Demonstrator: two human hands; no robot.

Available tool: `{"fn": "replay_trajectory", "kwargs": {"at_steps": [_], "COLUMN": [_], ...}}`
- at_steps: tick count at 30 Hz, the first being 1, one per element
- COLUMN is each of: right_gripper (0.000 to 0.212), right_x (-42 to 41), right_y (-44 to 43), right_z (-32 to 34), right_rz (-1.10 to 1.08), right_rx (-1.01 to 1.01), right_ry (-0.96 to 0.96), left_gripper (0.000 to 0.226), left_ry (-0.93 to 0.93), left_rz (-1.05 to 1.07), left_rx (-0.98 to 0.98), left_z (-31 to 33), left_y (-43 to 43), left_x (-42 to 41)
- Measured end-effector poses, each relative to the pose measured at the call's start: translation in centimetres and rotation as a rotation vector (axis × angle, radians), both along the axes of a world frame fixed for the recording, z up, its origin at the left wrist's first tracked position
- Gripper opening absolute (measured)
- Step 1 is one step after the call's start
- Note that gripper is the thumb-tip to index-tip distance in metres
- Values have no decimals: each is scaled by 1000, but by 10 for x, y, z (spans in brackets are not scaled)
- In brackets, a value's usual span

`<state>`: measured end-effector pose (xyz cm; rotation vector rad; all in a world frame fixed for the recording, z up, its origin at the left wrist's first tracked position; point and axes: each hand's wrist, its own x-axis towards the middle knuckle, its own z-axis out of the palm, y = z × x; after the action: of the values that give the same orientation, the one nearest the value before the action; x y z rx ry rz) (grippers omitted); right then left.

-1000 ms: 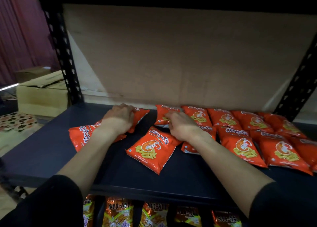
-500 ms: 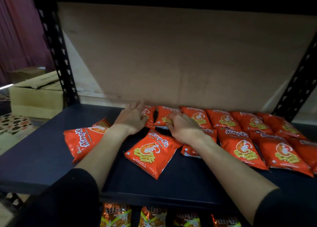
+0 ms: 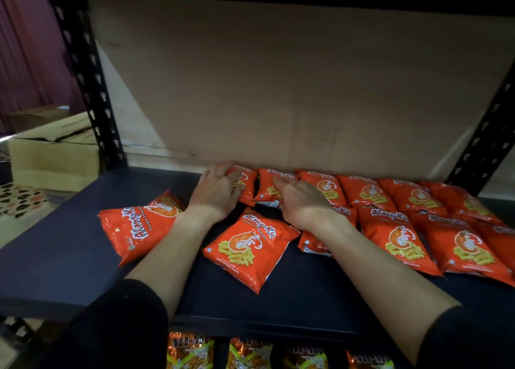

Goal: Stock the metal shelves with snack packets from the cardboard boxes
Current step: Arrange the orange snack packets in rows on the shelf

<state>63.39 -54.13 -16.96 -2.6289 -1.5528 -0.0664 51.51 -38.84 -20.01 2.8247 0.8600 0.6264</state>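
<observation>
Several orange prawn-cracker packets lie flat on the dark metal shelf (image 3: 55, 262). My left hand (image 3: 216, 191) rests with straight fingers on a packet (image 3: 246, 180) at the back of the shelf, against the cardboard backing. Beside it, my right hand (image 3: 299, 198) lies flat over the neighbouring back-row packet (image 3: 269, 191). One loose packet (image 3: 249, 247) sits between my forearms, and another (image 3: 139, 225) lies askew to the left of my left arm. Rows of packets (image 3: 401, 236) fill the shelf's right side.
A brown cardboard sheet (image 3: 278, 90) backs the shelf. Black perforated uprights (image 3: 89, 84) stand at both back corners. Cardboard boxes (image 3: 53, 157) sit on the floor at the left. Other snack packets (image 3: 192, 350) show on the shelf below.
My left hand pushed a packet from the left into the back row and flattened on it. My right hand opened out over the neighbouring packet. The camera moved closer.
</observation>
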Motion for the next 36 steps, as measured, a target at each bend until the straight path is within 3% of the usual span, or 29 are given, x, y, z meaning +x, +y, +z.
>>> {"fn": "replay_trajectory", "kwargs": {"at_steps": [4, 7, 12, 19, 31, 36], "right_gripper": [71, 61, 40, 37, 48, 56], "right_x": [2, 4, 2, 6, 4, -5], "right_y": [3, 5, 12, 15, 10, -7], "right_z": [1, 2, 0, -3, -2, 10], "right_rz": [6, 5, 15, 26, 44, 76], "right_rx": [-42, -29, 42, 37, -33, 73], "right_ry": [-58, -75, -49, -26, 3, 111], "left_gripper": [42, 26, 37, 37, 42, 44], "left_ry": [-132, -75, -46, -3, 84, 64], "left_rz": [9, -20, 0, 33, 16, -6], "left_rx": [-119, -59, 40, 86, 46, -18], "left_z": [3, 2, 0, -3, -4, 3], "left_y": [-3, -4, -5, -2, -6, -9], "left_x": [-4, -6, -7, -6, -5, -16]}}
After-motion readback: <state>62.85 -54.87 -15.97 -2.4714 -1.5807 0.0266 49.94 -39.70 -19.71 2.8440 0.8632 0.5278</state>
